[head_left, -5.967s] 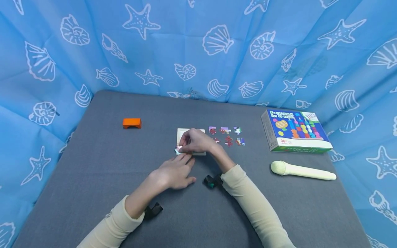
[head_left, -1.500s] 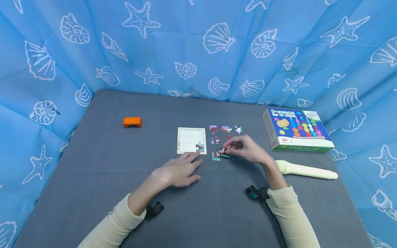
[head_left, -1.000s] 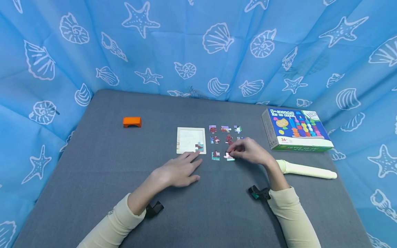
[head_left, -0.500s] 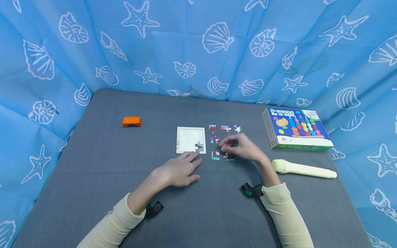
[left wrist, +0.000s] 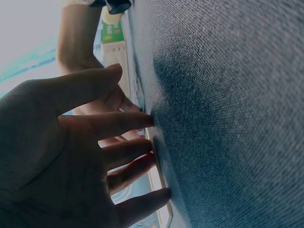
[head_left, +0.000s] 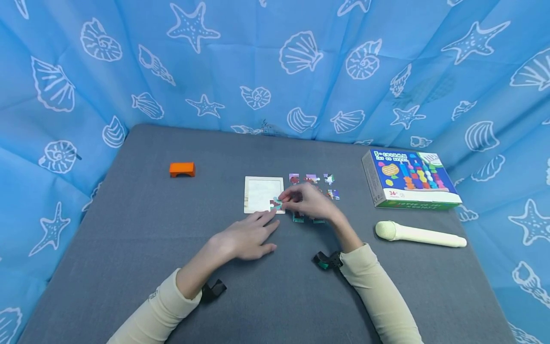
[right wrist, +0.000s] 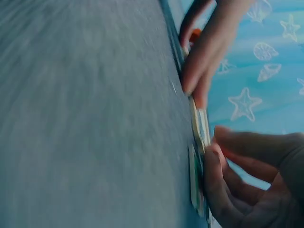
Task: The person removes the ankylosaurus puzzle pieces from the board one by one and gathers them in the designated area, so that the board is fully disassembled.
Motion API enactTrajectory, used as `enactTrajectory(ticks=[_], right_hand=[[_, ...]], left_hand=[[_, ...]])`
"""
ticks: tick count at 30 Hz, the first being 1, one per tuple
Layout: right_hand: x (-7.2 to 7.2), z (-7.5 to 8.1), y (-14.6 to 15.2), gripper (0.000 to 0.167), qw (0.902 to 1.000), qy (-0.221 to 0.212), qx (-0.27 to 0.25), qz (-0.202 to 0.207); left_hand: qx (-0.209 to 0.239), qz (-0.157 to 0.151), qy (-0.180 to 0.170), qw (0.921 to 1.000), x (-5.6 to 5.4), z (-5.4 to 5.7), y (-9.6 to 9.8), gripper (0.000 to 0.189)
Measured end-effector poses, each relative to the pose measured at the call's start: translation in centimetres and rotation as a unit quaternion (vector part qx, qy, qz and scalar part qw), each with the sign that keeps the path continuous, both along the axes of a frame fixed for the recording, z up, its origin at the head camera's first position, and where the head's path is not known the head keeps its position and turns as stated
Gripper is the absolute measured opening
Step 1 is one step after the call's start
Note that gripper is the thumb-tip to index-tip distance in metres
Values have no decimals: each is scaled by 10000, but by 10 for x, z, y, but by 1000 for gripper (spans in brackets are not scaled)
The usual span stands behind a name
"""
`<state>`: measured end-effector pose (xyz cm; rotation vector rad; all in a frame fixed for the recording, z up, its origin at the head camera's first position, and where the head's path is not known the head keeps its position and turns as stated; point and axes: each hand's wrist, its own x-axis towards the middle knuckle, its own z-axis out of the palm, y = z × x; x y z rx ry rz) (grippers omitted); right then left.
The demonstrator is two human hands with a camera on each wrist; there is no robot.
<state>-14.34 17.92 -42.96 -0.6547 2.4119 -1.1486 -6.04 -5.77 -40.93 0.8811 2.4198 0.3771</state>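
A pale square wooden puzzle tray (head_left: pixel 246 196) lies mid-table, with a teal and brown jigsaw piece (head_left: pixel 275 204) in its near right corner. My right hand (head_left: pixel 313 203) has come over that corner; its thumb and forefinger pinch at the piece's right side and partly cover it. The left hand (head_left: pixel 245 236) lies palm down with spread fingers, the fingertips at the tray's near edge. In the left wrist view, the fingertips (left wrist: pixel 161 194) rest along the tray's rim. Loose jigsaw pieces (head_left: pixel 311 178) stand in rows to the right, several of them partly hidden by the right hand.
An orange arched block (head_left: pixel 182 169) sits at the left. At the right are a bead-set box (head_left: pixel 412 179) and, nearer, a cream microphone-shaped object (head_left: pixel 421 235). A blue shell-patterned curtain (head_left: pixel 258 67) hangs behind the grey table (head_left: pixel 172 267).
My right hand earlier worked at the tray, then set down a pink and teal piece in the loose rows. It has since moved left to the tray's corner piece. The left hand stays still.
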Motion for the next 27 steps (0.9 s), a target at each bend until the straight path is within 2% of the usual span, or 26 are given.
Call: enactTrajectory(ticks=[1, 2, 7, 12, 16, 21, 27], right_hand=[[-1, 0, -4, 18, 9999, 82, 86, -16], [-1, 0, -7, 19, 9997, 161, 179, -46], [-4, 2, -21, 17, 9972, 377, 629, -173], [-5, 5, -26, 19, 9959, 388, 782, -239], [-4, 4, -25, 16, 9977, 349, 519, -272], [-2, 3, -16, 8, 9987, 319, -81, -382], [5, 9, 2, 10, 9980, 14, -460, -433]], left_hand=[[6, 4, -18, 10000, 0, 0, 0, 68], [-33, 37, -82, 10000, 1, 5, 1, 67], [-56, 43, -135, 9999, -1, 1, 0, 67], [-83, 16, -116, 9999, -1, 2, 0, 68], [-89, 40, -91, 9999, -1, 1, 1, 68], [-130, 92, -115, 9998, -1, 1, 1, 68], [-172, 119, -163, 9996, 0, 2, 2, 69]])
